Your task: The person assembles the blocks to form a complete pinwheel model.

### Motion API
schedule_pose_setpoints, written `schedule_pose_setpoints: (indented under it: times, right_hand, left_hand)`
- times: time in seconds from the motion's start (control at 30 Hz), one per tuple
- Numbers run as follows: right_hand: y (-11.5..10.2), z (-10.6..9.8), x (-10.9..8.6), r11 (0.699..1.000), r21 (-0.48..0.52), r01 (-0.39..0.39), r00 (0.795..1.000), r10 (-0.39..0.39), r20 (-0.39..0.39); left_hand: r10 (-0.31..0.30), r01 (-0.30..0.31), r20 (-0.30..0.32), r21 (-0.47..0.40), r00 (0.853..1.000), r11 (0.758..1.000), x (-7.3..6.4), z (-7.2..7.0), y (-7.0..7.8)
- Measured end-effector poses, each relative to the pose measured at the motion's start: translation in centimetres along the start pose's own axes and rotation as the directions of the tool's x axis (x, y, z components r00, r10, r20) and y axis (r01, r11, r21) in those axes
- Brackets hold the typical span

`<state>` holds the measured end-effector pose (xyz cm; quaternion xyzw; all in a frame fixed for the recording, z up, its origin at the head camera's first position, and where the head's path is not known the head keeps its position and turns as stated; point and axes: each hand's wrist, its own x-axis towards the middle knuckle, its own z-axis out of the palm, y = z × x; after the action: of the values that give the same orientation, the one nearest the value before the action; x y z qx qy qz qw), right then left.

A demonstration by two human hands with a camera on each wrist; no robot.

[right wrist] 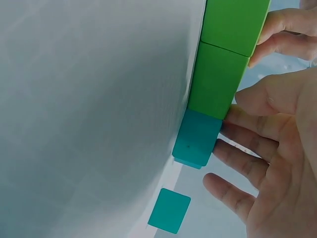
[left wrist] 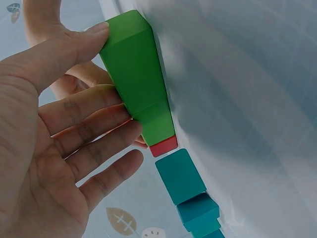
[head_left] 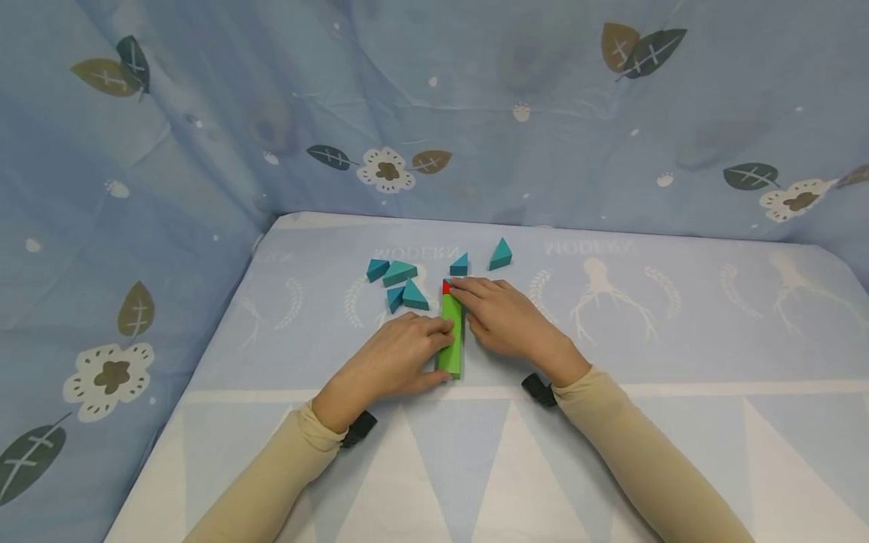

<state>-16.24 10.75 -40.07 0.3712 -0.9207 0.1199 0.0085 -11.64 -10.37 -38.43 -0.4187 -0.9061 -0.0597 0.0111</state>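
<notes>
Two green blocks (head_left: 451,339) lie end to end in a row running away from me, with a seam between them in the right wrist view. At the row's far end a small red piece (head_left: 446,287) meets a teal block (right wrist: 198,136), partly hidden by fingers in the head view. My left hand (head_left: 400,351) touches the green row's left side with nearly straight fingers, its thumb at the near end. My right hand (head_left: 505,317) lies along the right side, its extended fingertips touching the teal block and covering part of the red piece.
Several loose teal triangular blocks lie beyond the hands: a cluster (head_left: 400,273) at the left, one triangle (head_left: 459,265) just past the row and another (head_left: 501,255) to its right. A patterned cloth (head_left: 679,317) covers the table; a blue curtain (head_left: 475,166) hangs behind.
</notes>
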Motion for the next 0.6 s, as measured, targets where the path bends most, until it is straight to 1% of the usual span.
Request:
schedule_pose_setpoints:
  times: [0.47, 0.6]
  right_hand:
    - [-0.17, 0.23, 0.02, 1.000, -0.015, 0.012, 1.000, -0.013, -0.024]
    - [-0.13, 0.17, 0.02, 1.000, -0.029, 0.005, 1.000, -0.005, -0.016]
  left_hand:
    - [0.001, -0.001, 0.001, -0.007, 1.000, 1.000, -0.03, 0.20, -0.07]
    - [0.005, -0.005, 0.001, -0.004, 1.000, 1.000, 0.04, 0.17, -0.05]
